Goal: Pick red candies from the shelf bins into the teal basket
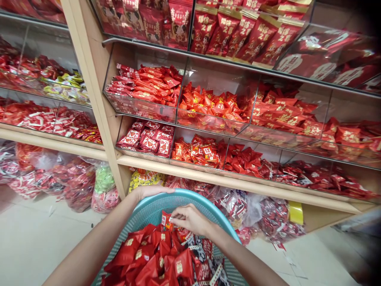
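Note:
A turquoise plastic basket (218,212) stands in front of me, filled with red candy packets (149,254) with gold print. Black, white and red wrapped sweets (204,254) lie on its right side. My left hand (153,192) rests closed over the basket's far left rim, its fingertips partly hidden. Inside the basket, my right hand (190,218) pinches a small red-and-orange candy packet (166,219) between thumb and fingers, just above the heap.
Clear-fronted shelf bins of red packets (211,103) rise ahead, with a lower row (205,151) behind the basket. A wooden upright (89,79) divides the shelving. Bags of sweets (74,182) sit on the tiled floor at left, and more bags (276,218) at right.

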### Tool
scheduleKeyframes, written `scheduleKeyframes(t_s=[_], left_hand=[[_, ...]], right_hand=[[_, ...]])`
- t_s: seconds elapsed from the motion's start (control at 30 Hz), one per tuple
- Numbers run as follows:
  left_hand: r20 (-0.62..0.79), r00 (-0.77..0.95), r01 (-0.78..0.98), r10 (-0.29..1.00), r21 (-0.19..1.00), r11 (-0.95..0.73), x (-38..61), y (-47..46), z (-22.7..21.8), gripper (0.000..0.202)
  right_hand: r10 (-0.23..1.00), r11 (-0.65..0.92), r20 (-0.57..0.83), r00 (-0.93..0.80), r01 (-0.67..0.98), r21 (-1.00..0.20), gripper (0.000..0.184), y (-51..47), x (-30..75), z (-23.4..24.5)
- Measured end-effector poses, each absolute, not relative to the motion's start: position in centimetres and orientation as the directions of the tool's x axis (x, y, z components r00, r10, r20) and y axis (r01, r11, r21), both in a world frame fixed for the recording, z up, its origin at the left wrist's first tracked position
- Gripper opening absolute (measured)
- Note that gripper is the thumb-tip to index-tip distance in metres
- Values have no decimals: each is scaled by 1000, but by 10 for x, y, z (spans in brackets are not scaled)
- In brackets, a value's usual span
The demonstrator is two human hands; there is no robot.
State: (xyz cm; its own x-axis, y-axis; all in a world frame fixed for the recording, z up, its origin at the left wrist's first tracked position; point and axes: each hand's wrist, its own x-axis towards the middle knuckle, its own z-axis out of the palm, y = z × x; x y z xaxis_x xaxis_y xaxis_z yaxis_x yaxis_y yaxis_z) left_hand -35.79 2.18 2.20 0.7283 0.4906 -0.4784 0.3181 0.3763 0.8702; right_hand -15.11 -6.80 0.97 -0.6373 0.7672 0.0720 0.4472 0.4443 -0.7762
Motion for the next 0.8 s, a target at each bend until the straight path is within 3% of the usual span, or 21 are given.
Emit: scheduleKeyframes(t_s=[0.13, 0.27, 0.43, 0.63, 0.8], left_hand=[[-483, 718, 333, 502, 871, 362, -359, 22, 21, 44], [-481, 700, 336, 528, 874, 351, -357, 21, 23, 42], [-484, 693, 337, 535, 873, 352, -355, 20, 26, 41], [-493, 696, 314, 522, 862, 397, -356, 21, 22, 44], [-520, 702, 310, 487, 838, 449, -356, 20, 23, 48]], right_hand=[[842, 331, 48, -537, 444, -833, 21, -63, -149, -5], [895, 97, -27, -445, 254, -962, 23, -60, -153, -17], [913, -48, -100, -396, 139, -989, 34, -58, -156, -24], [905, -14, -89, -416, 180, -983, 24, -58, -155, -35], [896, 249, 51, -440, 406, -879, 14, -60, -155, -38]])
